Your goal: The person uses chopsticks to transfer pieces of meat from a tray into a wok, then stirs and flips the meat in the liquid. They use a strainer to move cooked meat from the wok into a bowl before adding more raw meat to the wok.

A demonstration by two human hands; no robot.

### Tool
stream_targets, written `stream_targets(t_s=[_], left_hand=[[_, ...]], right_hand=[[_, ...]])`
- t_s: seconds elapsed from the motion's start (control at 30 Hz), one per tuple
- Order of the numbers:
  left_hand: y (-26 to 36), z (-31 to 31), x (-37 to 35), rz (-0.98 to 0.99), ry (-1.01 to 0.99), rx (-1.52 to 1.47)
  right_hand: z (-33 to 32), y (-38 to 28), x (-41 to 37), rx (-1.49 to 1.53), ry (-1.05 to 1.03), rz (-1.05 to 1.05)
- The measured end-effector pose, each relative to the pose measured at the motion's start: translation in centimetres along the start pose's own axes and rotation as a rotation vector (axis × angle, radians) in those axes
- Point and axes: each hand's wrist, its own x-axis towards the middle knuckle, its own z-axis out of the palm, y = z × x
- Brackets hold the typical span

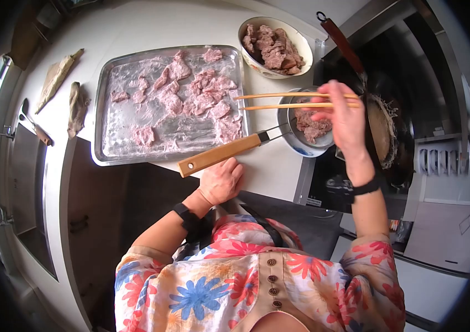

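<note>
Extending from the right hand point(345, 119), chopsticks point(279, 100) span the strainer point(286, 119).

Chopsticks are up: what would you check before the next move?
1. Chopsticks gripped in right hand: ok.
2. Chopstick tips empty: ok.
3. Meat left on tray: ok.
4. Strainer handle gripped: not ok, left hand rests flat beside it.
5. Wok hot enough: cannot tell.
</note>
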Motion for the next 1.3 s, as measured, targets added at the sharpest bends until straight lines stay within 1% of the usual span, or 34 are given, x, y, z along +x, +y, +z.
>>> stream_targets(t_s=[0.17, 0.27, 0.4, 0.47, 0.57, 0.63, 0.73, 0.8, 0.83, 0.9, 1.0, 1.3], left_hand=[[-0.2, -0.1, -0.2, 0.007, 0.011, -0.033], [-0.3, -0.3, -0.2, 0.021, 0.018, -0.043], [-0.5, -0.2, -0.2, 0.042, 0.005, -0.042], [-0.5, -0.3, -0.2, 0.048, -0.004, -0.037], [-0.5, -0.5, -0.2, 0.049, -0.025, -0.036], [-0.5, -0.6, -0.2, 0.042, -0.038, -0.044], [-0.5, -0.5, -0.3, 0.03, -0.049, -0.053], [-0.5, -0.4, -0.4, 0.035, -0.063, -0.082], [-0.6, -0.3, -0.4, 0.033, -0.062, -0.083], [-0.7, -0.3, -0.4, 0.042, -0.074, -0.095], [-0.6, -0.3, -0.5, 0.025, -0.105, -0.103], [-0.5, -0.8, -0.1, 0.038, -0.08, -0.088]], right_hand=[[2.4, 0.3, 1.5, -0.076, -0.114, 0.085], [2.8, 0.0, 2.1, -0.134, -0.183, 0.197], [3.3, -0.2, 2.9, -0.156, -0.235, 0.197], [3.3, -1.0, 3.3, -0.211, -0.303, 0.246], [2.6, -1.2, 4.0, -0.246, -0.314, 0.217], [3.3, -1.1, 4.0, -0.262, -0.303, 0.24], [3.5, -0.2, 4.2, -0.253, -0.319, 0.21], [3.5, 0.5, 4.1, -0.153, -0.276, 0.221], [3.3, 1.1, 4.0, -0.154, -0.278, 0.223], [2.8, 2.2, 4.0, -0.034, -0.187, 0.225], [3.2, 2.7, 3.4, -0.025, -0.201, 0.221], [3.3, 2.0, 2.9, -0.002, -0.313, 0.158]])
